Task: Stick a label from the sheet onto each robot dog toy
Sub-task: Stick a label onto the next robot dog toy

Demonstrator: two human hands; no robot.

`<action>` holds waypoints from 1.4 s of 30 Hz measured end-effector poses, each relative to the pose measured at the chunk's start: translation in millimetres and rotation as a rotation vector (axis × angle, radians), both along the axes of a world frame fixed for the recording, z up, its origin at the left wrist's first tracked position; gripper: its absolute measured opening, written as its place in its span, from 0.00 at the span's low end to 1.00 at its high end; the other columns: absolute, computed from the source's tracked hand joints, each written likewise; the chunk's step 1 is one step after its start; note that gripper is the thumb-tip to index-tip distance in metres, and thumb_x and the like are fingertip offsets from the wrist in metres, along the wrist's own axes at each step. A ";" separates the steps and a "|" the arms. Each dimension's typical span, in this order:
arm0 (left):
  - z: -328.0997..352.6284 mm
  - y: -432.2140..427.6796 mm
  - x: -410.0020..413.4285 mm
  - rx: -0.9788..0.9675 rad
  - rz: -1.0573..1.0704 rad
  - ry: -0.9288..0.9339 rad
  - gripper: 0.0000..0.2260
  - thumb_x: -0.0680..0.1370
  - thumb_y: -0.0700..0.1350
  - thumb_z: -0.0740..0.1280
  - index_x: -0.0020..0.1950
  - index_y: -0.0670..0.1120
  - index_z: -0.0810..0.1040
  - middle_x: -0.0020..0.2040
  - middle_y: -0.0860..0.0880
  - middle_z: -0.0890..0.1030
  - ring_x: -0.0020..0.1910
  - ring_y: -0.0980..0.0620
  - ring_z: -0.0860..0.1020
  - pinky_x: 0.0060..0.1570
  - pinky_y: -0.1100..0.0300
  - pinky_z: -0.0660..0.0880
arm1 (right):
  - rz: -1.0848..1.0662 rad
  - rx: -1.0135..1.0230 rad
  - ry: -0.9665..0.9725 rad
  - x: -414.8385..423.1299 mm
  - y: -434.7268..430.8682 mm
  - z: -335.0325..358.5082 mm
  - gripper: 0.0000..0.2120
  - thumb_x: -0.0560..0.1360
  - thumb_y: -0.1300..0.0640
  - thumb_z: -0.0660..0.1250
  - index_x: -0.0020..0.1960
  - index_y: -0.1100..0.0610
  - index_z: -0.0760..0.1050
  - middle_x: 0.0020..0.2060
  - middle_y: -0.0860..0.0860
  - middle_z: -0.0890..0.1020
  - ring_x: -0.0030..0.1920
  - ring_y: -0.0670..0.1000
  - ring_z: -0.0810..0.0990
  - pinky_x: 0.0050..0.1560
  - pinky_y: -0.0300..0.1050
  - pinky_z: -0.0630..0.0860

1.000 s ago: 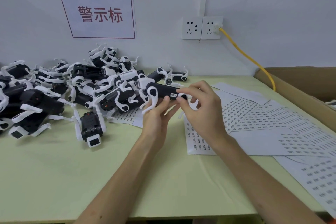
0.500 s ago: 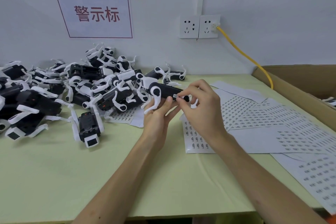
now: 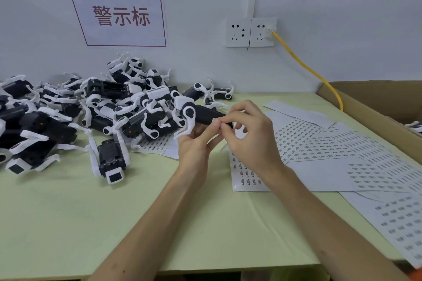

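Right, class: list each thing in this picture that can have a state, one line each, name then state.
Left hand: grips the held toy from below.
Right hand: fingertips pinch at the held toy's black body.
Held toy: lifted off the table, lying sideways.
Toy pile: heaped on the table, untouched.
Label sheets: flat, overlapping, some labels gone.
Left socket: empty.
Right socket: yellow cable plugged in.

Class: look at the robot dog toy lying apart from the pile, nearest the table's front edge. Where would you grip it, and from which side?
Grip the lone robot dog toy across its black body, fingers coming down from above. It lies flat, its white legs splayed to both sides and its white head pointing toward the front edge; the body looks the sturdiest, most open part, while the thin legs would probably flex.
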State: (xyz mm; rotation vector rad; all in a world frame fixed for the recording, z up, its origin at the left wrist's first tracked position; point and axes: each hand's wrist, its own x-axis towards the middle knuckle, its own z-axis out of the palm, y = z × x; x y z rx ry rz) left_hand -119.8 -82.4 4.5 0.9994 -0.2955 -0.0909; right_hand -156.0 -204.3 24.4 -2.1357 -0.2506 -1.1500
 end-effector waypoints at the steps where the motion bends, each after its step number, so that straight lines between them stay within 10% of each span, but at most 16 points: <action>1: 0.2 0.5 0.9 0.005 0.016 0.012 0.02 0.81 0.37 0.70 0.52 0.38 0.80 0.49 0.40 0.79 0.54 0.41 0.83 0.59 0.51 0.80 | 0.033 -0.009 0.015 -0.9 0.3 0.1 0.08 0.75 0.65 0.72 0.47 0.54 0.86 0.45 0.49 0.78 0.39 0.46 0.74 0.41 0.29 0.66; 4: 1.7 0.8 2.9 0.051 0.040 0.017 0.04 0.82 0.38 0.68 0.54 0.38 0.78 0.47 0.41 0.79 0.51 0.42 0.81 0.63 0.49 0.79 | 0.104 0.033 0.028 -2.8 2.6 0.9 0.12 0.76 0.66 0.68 0.54 0.55 0.86 0.48 0.48 0.79 0.40 0.48 0.76 0.43 0.28 0.67; 8: 1.4 1.1 4.0 0.101 0.006 -0.016 0.04 0.85 0.39 0.63 0.54 0.41 0.77 0.39 0.52 0.82 0.38 0.55 0.81 0.43 0.65 0.78 | 0.087 0.131 -0.010 -2.1 1.5 4.4 0.12 0.76 0.65 0.67 0.56 0.54 0.84 0.49 0.46 0.79 0.40 0.47 0.79 0.41 0.35 0.72; 15: 4.4 2.7 4.4 0.102 -0.056 0.065 0.12 0.86 0.48 0.61 0.57 0.41 0.78 0.48 0.46 0.85 0.50 0.50 0.84 0.52 0.62 0.79 | 0.063 0.197 0.041 1.8 -1.3 3.7 0.11 0.78 0.67 0.67 0.52 0.55 0.84 0.49 0.42 0.79 0.45 0.39 0.79 0.43 0.28 0.70; 20: 5.9 3.4 3.6 0.090 -0.013 0.056 0.27 0.86 0.54 0.57 0.67 0.28 0.72 0.64 0.27 0.77 0.67 0.35 0.78 0.74 0.40 0.68 | 0.173 0.181 0.209 3.6 0.4 0.8 0.10 0.79 0.62 0.67 0.56 0.54 0.83 0.53 0.43 0.81 0.48 0.39 0.79 0.45 0.28 0.71; 27: 7.8 4.5 9.6 -0.011 0.007 0.107 0.20 0.88 0.53 0.53 0.59 0.43 0.81 0.51 0.44 0.85 0.46 0.48 0.82 0.46 0.58 0.77 | 0.202 0.275 0.232 3.6 -2.6 4.0 0.13 0.80 0.64 0.64 0.56 0.51 0.82 0.54 0.43 0.82 0.50 0.45 0.82 0.49 0.35 0.76; 42: 5.0 2.9 2.8 0.130 0.023 0.051 0.13 0.86 0.48 0.63 0.61 0.41 0.80 0.52 0.46 0.87 0.55 0.48 0.84 0.64 0.47 0.76 | 0.226 0.251 0.386 6.4 -3.1 -6.0 0.15 0.74 0.46 0.75 0.58 0.45 0.76 0.52 0.37 0.81 0.52 0.40 0.83 0.49 0.33 0.75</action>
